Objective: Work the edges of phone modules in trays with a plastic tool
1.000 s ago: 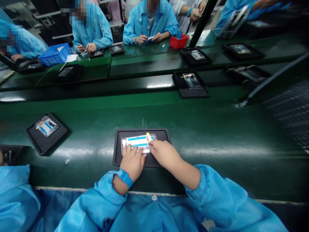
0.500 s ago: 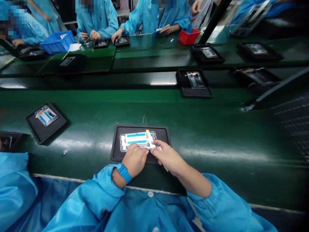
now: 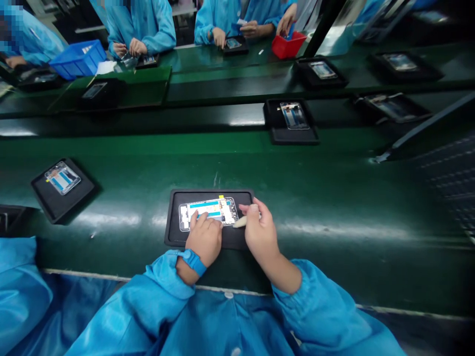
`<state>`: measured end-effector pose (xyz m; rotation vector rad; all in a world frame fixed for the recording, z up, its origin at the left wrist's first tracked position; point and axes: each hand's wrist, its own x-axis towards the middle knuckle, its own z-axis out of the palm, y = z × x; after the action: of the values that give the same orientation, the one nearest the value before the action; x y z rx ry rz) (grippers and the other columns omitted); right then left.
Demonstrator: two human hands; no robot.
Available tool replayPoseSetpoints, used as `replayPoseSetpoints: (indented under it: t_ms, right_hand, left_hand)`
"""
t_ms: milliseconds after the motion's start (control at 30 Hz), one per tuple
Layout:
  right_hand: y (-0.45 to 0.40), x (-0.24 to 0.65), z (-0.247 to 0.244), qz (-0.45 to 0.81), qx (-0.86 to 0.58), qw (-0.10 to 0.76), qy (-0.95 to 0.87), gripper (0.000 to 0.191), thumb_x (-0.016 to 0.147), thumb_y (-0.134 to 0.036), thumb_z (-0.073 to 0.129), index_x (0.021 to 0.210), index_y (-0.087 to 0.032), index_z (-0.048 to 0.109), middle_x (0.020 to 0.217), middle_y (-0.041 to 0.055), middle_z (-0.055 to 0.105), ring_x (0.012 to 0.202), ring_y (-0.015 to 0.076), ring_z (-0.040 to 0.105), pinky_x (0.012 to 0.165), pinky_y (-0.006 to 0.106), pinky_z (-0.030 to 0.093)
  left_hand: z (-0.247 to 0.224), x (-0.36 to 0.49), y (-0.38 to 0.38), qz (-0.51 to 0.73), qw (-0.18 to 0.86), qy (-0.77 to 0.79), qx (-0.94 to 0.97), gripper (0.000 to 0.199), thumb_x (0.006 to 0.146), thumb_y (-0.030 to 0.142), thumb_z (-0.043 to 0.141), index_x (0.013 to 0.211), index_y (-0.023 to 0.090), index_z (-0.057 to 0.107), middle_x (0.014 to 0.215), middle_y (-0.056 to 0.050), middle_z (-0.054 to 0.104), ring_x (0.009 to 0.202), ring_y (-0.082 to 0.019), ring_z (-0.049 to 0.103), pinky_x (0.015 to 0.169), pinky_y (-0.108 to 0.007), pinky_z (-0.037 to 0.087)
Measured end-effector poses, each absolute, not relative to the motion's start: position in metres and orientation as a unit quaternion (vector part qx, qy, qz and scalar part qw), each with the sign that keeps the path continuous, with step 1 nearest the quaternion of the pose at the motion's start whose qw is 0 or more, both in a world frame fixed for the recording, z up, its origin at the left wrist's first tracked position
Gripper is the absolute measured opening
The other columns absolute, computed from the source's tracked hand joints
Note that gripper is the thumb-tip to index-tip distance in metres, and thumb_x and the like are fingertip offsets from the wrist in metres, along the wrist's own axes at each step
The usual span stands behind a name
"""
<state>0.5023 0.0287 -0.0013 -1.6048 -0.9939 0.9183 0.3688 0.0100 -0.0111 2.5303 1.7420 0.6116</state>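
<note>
An opened phone (image 3: 205,206) with blue strips and a yellow tab lies in a black tray (image 3: 173,236) on the green bench. My left hand (image 3: 204,237) rests on the phone's lower edge, its fingers spread over it and nothing gripped. In my right hand (image 3: 260,230) is a pale pointed tool (image 3: 240,222), held between thumb and fingers; its tip is at the phone's lower right corner. A blue band circles my left wrist.
Another black tray with a phone (image 3: 63,178) sits to the left. Beyond, a tray with a phone (image 3: 294,116) lies on the middle strip. Across are a blue bin (image 3: 77,59), a red bin (image 3: 288,45) and people in blue coats.
My right hand has turned upright and drawn back slightly from the phone, bringing the pale tool into clearer view. Across the bench, a person's hand and black tray have moved right.
</note>
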Motion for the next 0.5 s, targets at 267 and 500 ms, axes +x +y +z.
replayPoseSetpoints:
  t_ms: [267, 500]
  right_hand:
    - [0.022, 0.499, -0.02, 0.296, -0.617, 0.545, -0.485, 0.026, 0.084, -0.037, 0.038, 0.099, -0.018, 0.045, 0.086, 0.0082, 0.064, 0.081, 0.0195, 0.06, 0.072, 0.041, 0.048]
    - [0.021, 0.498, -0.017, 0.305, -0.618, 0.527, -0.498, 0.025, 0.085, -0.036, 0.037, 0.1, -0.017, 0.043, 0.089, 0.0096, 0.063, 0.082, 0.0192, 0.06, 0.069, 0.037, 0.049]
  left_hand:
    - [-0.012, 0.373, 0.01, 0.184, -0.004, 0.569, 0.801, 0.018, 0.082, 0.016, 0.042, 0.077, 0.017, 0.059, 0.075, -0.004, 0.063, 0.092, -0.023, 0.053, 0.095, -0.046, 0.028]
    - [-0.011, 0.373, 0.011, 0.177, 0.002, 0.563, 0.807, 0.018, 0.081, 0.015, 0.042, 0.079, 0.016, 0.06, 0.076, -0.005, 0.063, 0.093, -0.024, 0.054, 0.094, -0.046, 0.029]
